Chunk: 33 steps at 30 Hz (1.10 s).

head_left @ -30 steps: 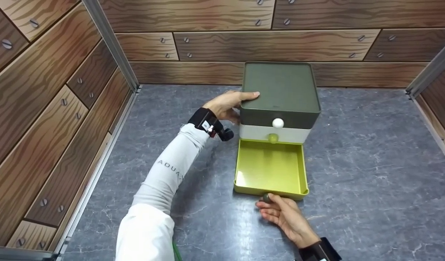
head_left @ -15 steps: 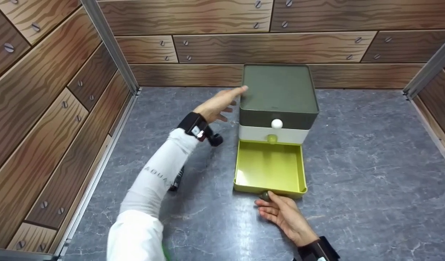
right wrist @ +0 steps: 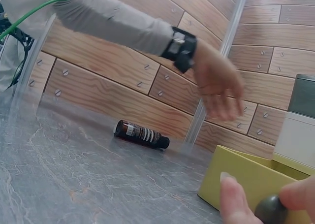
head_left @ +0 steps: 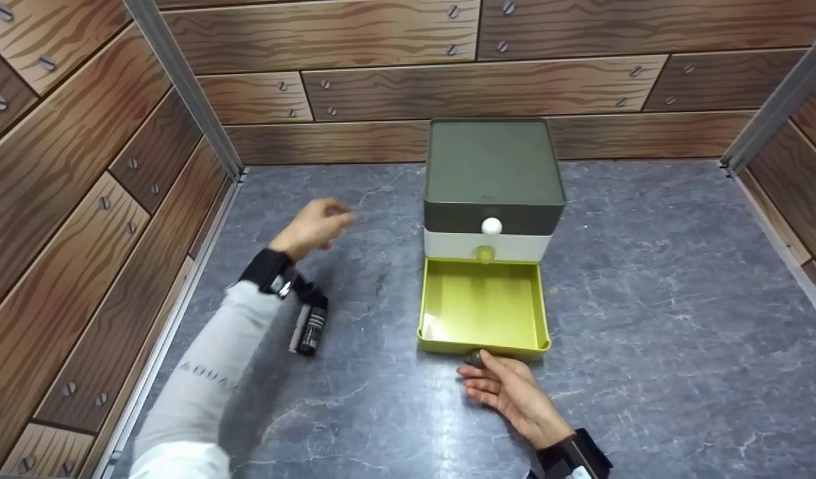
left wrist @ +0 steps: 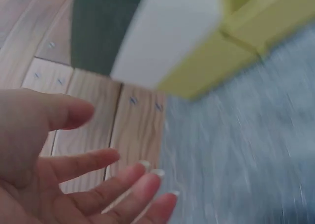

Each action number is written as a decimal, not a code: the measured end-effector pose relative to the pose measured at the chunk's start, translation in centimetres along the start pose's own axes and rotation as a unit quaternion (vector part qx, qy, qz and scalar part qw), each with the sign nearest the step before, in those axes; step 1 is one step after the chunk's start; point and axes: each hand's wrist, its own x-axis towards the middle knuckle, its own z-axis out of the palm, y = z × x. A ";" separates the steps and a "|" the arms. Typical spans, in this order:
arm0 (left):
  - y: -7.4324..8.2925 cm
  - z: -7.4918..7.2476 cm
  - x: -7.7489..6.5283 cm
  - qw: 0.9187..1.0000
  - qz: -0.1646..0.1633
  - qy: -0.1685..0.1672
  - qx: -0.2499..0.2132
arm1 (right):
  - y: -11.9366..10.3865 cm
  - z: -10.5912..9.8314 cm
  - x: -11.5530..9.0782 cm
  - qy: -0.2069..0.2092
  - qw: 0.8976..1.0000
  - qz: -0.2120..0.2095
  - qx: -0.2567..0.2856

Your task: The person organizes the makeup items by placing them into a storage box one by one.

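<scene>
A small drawer cabinet [head_left: 494, 166] has a dark green top tier, a white middle tier and a yellow-green bottom drawer [head_left: 543, 309], which is pulled out and bare inside. With thumb and fingers, my right hand [head_left: 514, 399] pinches the dark round drawer knob [right wrist: 271, 210] on that drawer's front. My left hand [head_left: 313, 226] is in the air left of the cabinet, holding nothing, its fingers loosely bent and spread in the left wrist view. On the floor below it lies a dark bottle [head_left: 312, 327] with a label, on its side; the right wrist view shows its black cap.
Wood-patterned panels [head_left: 394, 93] wall the grey marbled surface [head_left: 647, 319] at the back and sides, with metal corner posts between them. A white knob [head_left: 491, 226] and a yellow-green knob [head_left: 485, 253] stick out from the upper tiers.
My left hand has let go of the cabinet's left side and moved left and toward me, uncovering the bottle. My right hand stays on the knob, and the drawer has not moved.
</scene>
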 end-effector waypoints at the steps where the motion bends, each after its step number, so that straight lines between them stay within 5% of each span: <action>1: -0.9 -0.3 -0.4 1.000 -0.004 0.003 0.027 | 0.0 0.1 0.1 -0.003 1.000 0.000 0.001; 7: -5.4 -0.9 -3.6 0.989 -0.044 -0.004 0.141 | 0.3 0.2 0.1 -0.013 1.000 -0.006 0.007; 13: -9.5 -0.2 -6.1 0.981 -0.061 0.020 0.183 | 0.4 0.2 -0.1 -0.014 1.000 -0.013 0.005; 22: -12.9 0.6 -7.8 0.982 -0.101 0.046 0.151 | 0.4 0.0 -0.2 -0.019 1.000 -0.018 0.004; 33: -13.9 1.7 -8.1 0.987 -0.097 0.067 0.110 | 0.4 -0.3 -0.1 -0.020 1.000 -0.022 0.009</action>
